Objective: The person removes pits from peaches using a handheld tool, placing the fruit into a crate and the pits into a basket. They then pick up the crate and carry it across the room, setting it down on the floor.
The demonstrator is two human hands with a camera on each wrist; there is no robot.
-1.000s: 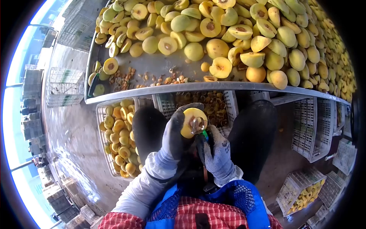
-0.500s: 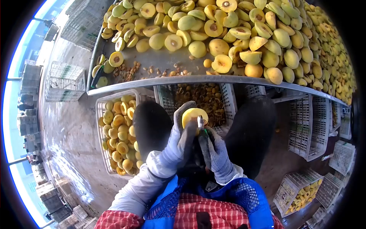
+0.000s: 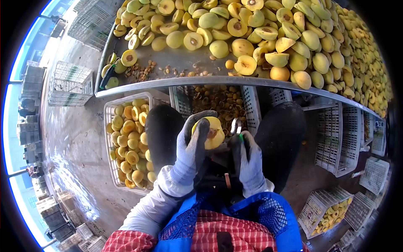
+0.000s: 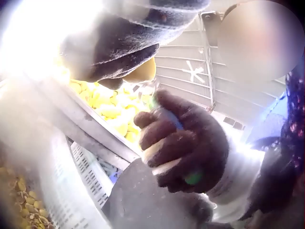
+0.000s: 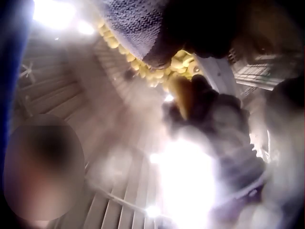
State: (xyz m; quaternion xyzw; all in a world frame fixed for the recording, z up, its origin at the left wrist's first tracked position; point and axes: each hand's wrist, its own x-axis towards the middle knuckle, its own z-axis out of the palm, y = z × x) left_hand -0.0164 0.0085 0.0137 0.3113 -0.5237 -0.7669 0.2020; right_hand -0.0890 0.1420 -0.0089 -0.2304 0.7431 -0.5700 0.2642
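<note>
Fruit half (image 3: 216,132) held in the left hand (image 3: 191,145), tool (image 3: 236,125) gripped in the right hand (image 3: 250,161).

Between the knees (image 3: 281,128) and apart from the tool, the half is probably light and firm (slick where cut, easily bruised); its rounded side likely offers the safest hold.

held: 1 fruit (image 3: 215,133), 1 tool (image 3: 239,129)

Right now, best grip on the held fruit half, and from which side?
Probably the rounded back of the fruit half, coming from the person's left: its brown-centred cut face shows on the right, so that approach should leave it clear.
</note>
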